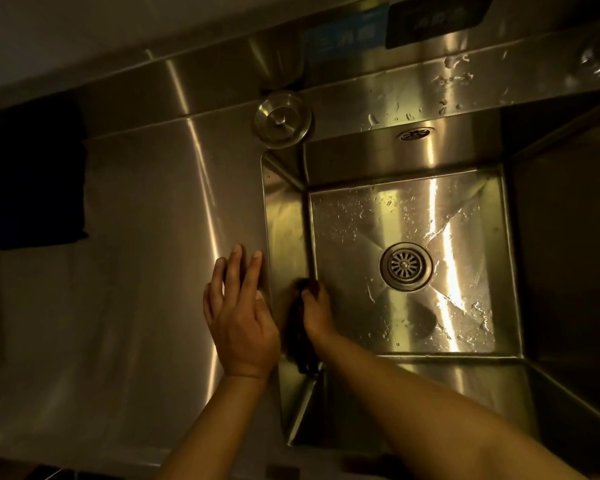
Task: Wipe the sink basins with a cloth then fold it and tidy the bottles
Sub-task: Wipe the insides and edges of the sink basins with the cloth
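Observation:
A steel sink basin (pixel 458 209) with a round drain (pixel 406 266) fills the right half of the view; water drops lie on its floor. My right hand (pixel 317 311) reaches down inside the basin and grips a dark cloth (pixel 300 341) against the left wall, near the floor's left edge. My left hand (pixel 238 308) lies flat with straight fingers on the steel counter beside the basin's left rim. No bottles show in this view.
A round metal drain lid (pixel 283 119) sits on the ledge behind the basin's back-left corner. A dark folded cloth (pixel 37 178) lies at the counter's far left. A second basin (pixel 568 254) adjoins on the right, in shadow. Blue and black signs hang on the backsplash.

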Tool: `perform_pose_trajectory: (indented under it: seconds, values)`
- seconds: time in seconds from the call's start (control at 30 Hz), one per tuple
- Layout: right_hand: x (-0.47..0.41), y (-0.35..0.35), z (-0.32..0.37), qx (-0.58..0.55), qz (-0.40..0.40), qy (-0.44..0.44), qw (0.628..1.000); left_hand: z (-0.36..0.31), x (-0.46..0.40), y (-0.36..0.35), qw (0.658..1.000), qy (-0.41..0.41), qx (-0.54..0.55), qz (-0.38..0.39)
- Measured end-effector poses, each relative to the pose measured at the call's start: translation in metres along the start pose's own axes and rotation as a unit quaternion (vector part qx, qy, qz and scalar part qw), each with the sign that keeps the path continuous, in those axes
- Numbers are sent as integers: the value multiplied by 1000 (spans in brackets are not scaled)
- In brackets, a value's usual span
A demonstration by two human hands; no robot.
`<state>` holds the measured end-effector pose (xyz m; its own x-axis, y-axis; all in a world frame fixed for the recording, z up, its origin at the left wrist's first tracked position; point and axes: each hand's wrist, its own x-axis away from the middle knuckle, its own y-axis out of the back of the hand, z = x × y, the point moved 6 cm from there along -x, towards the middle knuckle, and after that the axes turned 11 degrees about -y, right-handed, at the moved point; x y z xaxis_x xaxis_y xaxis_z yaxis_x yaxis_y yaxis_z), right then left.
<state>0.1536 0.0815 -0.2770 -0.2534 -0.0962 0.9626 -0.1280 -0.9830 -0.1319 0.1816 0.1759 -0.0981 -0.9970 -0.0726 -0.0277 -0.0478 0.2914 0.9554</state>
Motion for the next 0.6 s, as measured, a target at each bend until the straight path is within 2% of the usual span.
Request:
perform_pose_trajectory:
  seconds: [0.1,0.27,0.47,0.6]
  values:
    - [27,4,-28,-17,2,-45,999,1,0,-1,1000,1,-7,5]
    - [68,-3,-18,-21,24,13,999,0,0,0,1000,2,-8,13]
    - [83,-25,80,18,73,187,979,-3,-1,2,1000,11,0,10]
    - [54,-37,145,48,53,237,969,-4,0,2,1000,6,-1,9]
